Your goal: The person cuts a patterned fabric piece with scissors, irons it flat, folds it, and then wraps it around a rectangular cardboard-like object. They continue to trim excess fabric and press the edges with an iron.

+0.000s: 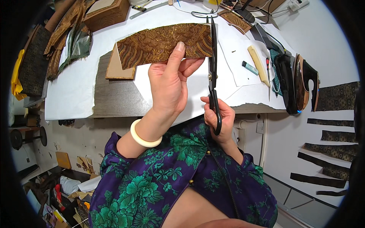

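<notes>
A curved strip of brown and gold brocade fabric (152,45) with a pale edge is pinched between the thumb and fingers of my left hand (169,81), above the table. My right hand (223,117) grips the black handles of a pair of scissors (213,57), whose long blades point away from me. The blades stand upright along the fabric's right end and appear to touch it. Whether cloth lies between them I cannot tell. Behind the fabric's left end lies a tan board (118,68) with a brown rim.
White paper (72,95) covers much of the grey wood-grain table (118,97). Brown cloth pieces (64,41) and a patterned box (108,14) lie at far left. A glue stick (249,68), a screwdriver (268,72) and an iron (300,83) are at right. Dark fabric strips (334,123) hang beyond.
</notes>
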Action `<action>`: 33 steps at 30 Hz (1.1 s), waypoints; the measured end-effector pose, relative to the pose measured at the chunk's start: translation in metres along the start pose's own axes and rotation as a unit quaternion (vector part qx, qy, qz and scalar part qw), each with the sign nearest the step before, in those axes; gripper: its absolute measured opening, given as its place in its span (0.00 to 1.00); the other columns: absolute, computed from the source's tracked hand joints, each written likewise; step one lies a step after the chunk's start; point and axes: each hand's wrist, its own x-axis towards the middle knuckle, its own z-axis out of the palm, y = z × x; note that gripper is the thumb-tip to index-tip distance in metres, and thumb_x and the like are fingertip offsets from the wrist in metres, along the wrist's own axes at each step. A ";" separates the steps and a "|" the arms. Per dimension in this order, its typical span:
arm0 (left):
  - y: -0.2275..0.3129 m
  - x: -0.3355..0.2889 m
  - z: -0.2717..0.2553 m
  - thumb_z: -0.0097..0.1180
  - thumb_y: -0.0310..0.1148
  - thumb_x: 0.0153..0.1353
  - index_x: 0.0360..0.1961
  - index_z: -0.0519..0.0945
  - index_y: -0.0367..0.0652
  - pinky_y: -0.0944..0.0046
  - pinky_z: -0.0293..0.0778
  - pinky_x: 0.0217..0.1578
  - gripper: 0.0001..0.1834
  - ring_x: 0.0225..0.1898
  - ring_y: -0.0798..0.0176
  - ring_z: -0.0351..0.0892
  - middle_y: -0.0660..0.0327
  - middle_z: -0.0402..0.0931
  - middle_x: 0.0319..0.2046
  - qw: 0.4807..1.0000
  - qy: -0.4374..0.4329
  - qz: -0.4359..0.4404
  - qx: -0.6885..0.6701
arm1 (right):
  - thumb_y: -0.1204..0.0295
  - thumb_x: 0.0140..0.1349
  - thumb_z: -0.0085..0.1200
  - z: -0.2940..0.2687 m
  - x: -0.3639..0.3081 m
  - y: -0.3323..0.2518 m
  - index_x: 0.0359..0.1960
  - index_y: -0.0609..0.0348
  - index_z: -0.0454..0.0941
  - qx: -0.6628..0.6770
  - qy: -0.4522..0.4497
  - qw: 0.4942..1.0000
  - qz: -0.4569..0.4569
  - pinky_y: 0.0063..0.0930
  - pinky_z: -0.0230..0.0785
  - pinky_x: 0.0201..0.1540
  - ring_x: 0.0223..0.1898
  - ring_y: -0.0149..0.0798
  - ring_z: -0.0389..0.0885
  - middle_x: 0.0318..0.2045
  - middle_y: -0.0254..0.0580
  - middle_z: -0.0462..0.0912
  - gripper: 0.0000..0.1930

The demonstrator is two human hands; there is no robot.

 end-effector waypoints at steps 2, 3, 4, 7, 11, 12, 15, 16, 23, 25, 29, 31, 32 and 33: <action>0.000 0.000 0.001 0.54 0.30 0.72 0.49 0.79 0.32 0.56 0.87 0.48 0.12 0.44 0.54 0.88 0.50 0.84 0.44 1.000 0.003 0.002 0.000 | 0.78 0.62 0.65 0.000 0.000 0.000 0.57 0.73 0.77 -0.008 0.000 1.000 0.000 0.09 0.63 0.35 0.32 0.14 0.71 0.32 0.23 0.76 0.22; 0.001 0.000 0.002 0.54 0.30 0.72 0.49 0.79 0.32 0.56 0.87 0.48 0.12 0.44 0.54 0.88 0.50 0.84 0.44 1.000 0.003 0.002 0.000 | 0.78 0.62 0.65 0.000 -0.001 0.000 0.57 0.72 0.77 -0.012 0.000 1.000 -0.002 0.09 0.63 0.35 0.31 0.14 0.71 0.32 0.22 0.76 0.22; 0.001 -0.001 0.002 0.54 0.30 0.72 0.49 0.79 0.32 0.56 0.87 0.48 0.12 0.43 0.54 0.88 0.50 0.84 0.44 1.000 0.004 0.002 0.000 | 0.79 0.62 0.64 0.000 -0.001 0.000 0.57 0.73 0.77 -0.014 0.002 1.000 -0.004 0.09 0.63 0.35 0.31 0.14 0.71 0.32 0.23 0.76 0.21; 0.000 0.000 0.000 0.54 0.30 0.72 0.49 0.79 0.32 0.56 0.87 0.48 0.12 0.43 0.54 0.88 0.50 0.84 0.43 1.000 -0.001 0.003 0.002 | 0.80 0.63 0.64 0.001 -0.002 0.001 0.56 0.73 0.78 -0.019 0.008 1.000 -0.012 0.09 0.63 0.34 0.31 0.15 0.72 0.32 0.24 0.77 0.20; 0.001 0.000 0.001 0.54 0.30 0.72 0.48 0.79 0.32 0.56 0.87 0.48 0.11 0.43 0.55 0.88 0.51 0.85 0.43 1.000 -0.003 0.004 0.002 | 0.80 0.63 0.63 0.004 -0.002 0.001 0.55 0.73 0.78 -0.025 0.014 0.999 -0.023 0.10 0.63 0.34 0.30 0.15 0.72 0.31 0.25 0.77 0.18; 0.001 0.000 0.002 0.54 0.30 0.72 0.48 0.79 0.32 0.56 0.87 0.48 0.11 0.43 0.55 0.88 0.51 0.85 0.43 1.000 -0.002 0.005 0.001 | 0.80 0.64 0.63 0.004 -0.003 0.001 0.55 0.74 0.78 -0.027 0.016 0.999 -0.025 0.10 0.63 0.33 0.30 0.15 0.72 0.31 0.25 0.77 0.18; 0.000 0.000 0.002 0.54 0.30 0.72 0.47 0.80 0.32 0.56 0.86 0.49 0.11 0.43 0.55 0.88 0.52 0.85 0.42 1.000 0.004 0.009 0.001 | 0.80 0.64 0.63 0.004 -0.004 0.001 0.55 0.74 0.79 -0.028 0.015 0.999 -0.028 0.11 0.63 0.33 0.30 0.15 0.72 0.31 0.25 0.78 0.18; -0.001 0.000 0.001 0.54 0.30 0.72 0.47 0.80 0.32 0.56 0.86 0.49 0.11 0.44 0.55 0.88 0.52 0.85 0.41 1.000 0.006 0.011 0.002 | 0.81 0.64 0.63 0.004 -0.005 0.001 0.54 0.74 0.79 -0.029 0.018 0.999 -0.021 0.11 0.63 0.32 0.30 0.16 0.72 0.31 0.26 0.77 0.18; 0.016 0.012 -0.024 0.58 0.27 0.66 0.44 0.82 0.37 0.62 0.84 0.40 0.08 0.38 0.66 0.86 0.57 0.85 0.40 0.998 -0.011 0.016 0.051 | 0.83 0.57 0.63 -0.023 -0.003 -0.019 0.54 0.76 0.78 -0.066 -0.009 0.998 -0.013 0.12 0.63 0.31 0.29 0.17 0.71 0.29 0.26 0.75 0.21; 0.029 0.018 -0.028 0.58 0.26 0.66 0.44 0.82 0.37 0.62 0.84 0.41 0.08 0.38 0.66 0.86 0.58 0.85 0.40 0.996 -0.054 0.009 0.077 | 0.77 0.57 0.67 -0.042 -0.001 -0.029 0.54 0.76 0.79 -0.045 -0.061 0.997 0.010 0.11 0.61 0.30 0.28 0.17 0.70 0.29 0.25 0.74 0.23; 0.047 0.027 -0.048 0.57 0.26 0.66 0.50 0.79 0.35 0.60 0.79 0.51 0.13 0.48 0.64 0.84 0.57 0.84 0.45 0.976 -0.113 -0.030 0.184 | 0.71 0.56 0.72 -0.053 -0.005 -0.040 0.54 0.75 0.79 -0.066 -0.098 0.992 0.047 0.12 0.58 0.29 0.27 0.17 0.67 0.27 0.25 0.72 0.26; 0.052 0.028 -0.049 0.58 0.25 0.66 0.51 0.79 0.35 0.60 0.79 0.50 0.13 0.47 0.65 0.84 0.57 0.84 0.46 0.966 -0.131 -0.038 0.218 | 0.70 0.56 0.72 -0.050 -0.006 -0.040 0.54 0.75 0.79 -0.053 -0.119 0.990 0.051 0.12 0.57 0.28 0.27 0.17 0.67 0.26 0.24 0.71 0.26; 0.054 0.028 -0.049 0.58 0.25 0.66 0.51 0.79 0.35 0.60 0.80 0.50 0.13 0.47 0.65 0.84 0.57 0.84 0.46 0.966 -0.136 -0.045 0.216 | 0.70 0.57 0.72 -0.049 -0.007 -0.039 0.54 0.75 0.79 -0.050 -0.120 0.990 0.053 0.12 0.57 0.28 0.27 0.17 0.66 0.26 0.24 0.71 0.26; 0.054 0.029 -0.049 0.58 0.25 0.66 0.51 0.79 0.35 0.60 0.80 0.49 0.13 0.47 0.65 0.84 0.57 0.84 0.46 0.965 -0.143 -0.052 0.214 | 0.70 0.57 0.72 -0.048 -0.007 -0.038 0.54 0.75 0.79 -0.048 -0.120 0.990 0.053 0.13 0.57 0.28 0.27 0.17 0.66 0.26 0.23 0.70 0.26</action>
